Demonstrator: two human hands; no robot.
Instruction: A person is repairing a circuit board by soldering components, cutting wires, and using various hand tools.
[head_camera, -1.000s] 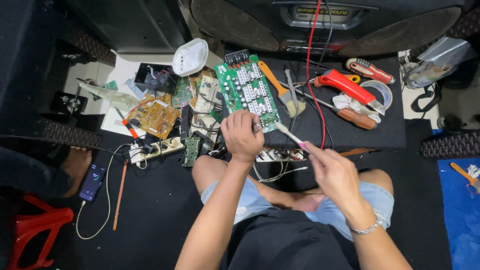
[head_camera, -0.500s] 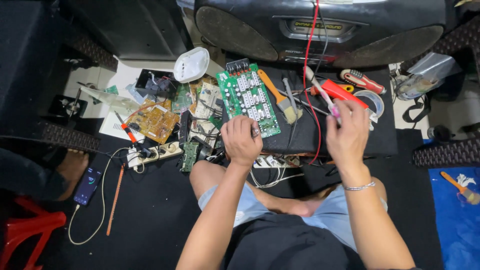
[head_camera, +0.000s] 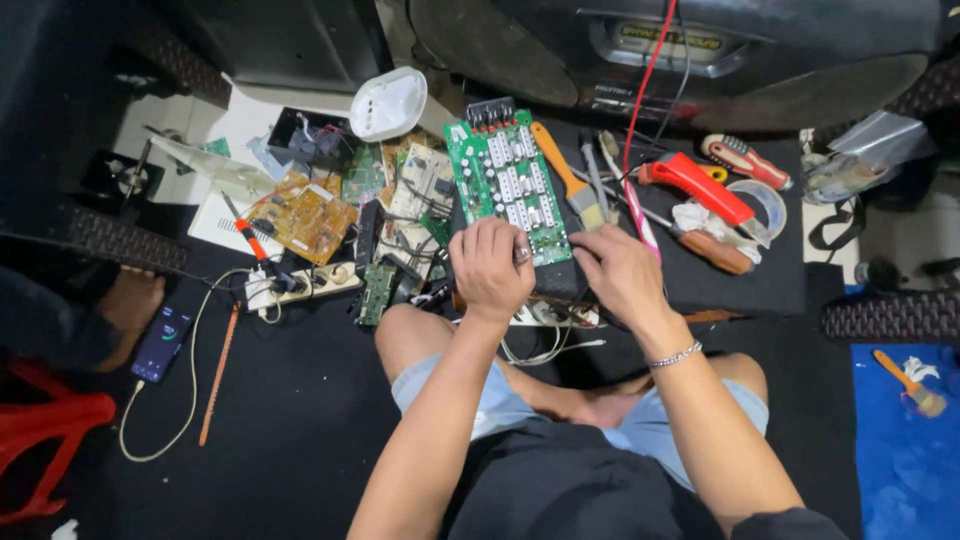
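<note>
Both forearms reached away from the body toward the far side, bare to the elbow. Left hand (head_camera: 490, 268) lay palm-down, fingers curled under in a loose fist. Right hand (head_camera: 617, 272) sat just beside it, also palm-down, fingers bent at the knuckles, wrist angled left. Bare knees showed beneath both forearms.

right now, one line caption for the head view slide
Both hands, left and right, rest on a green circuit board.

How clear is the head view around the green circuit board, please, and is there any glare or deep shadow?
Head view: green circuit board sharp and evenly lit under both hands, left hand, right hand; white round cover bright, nearly washed out; the left edge falls into deep shadow.
</note>
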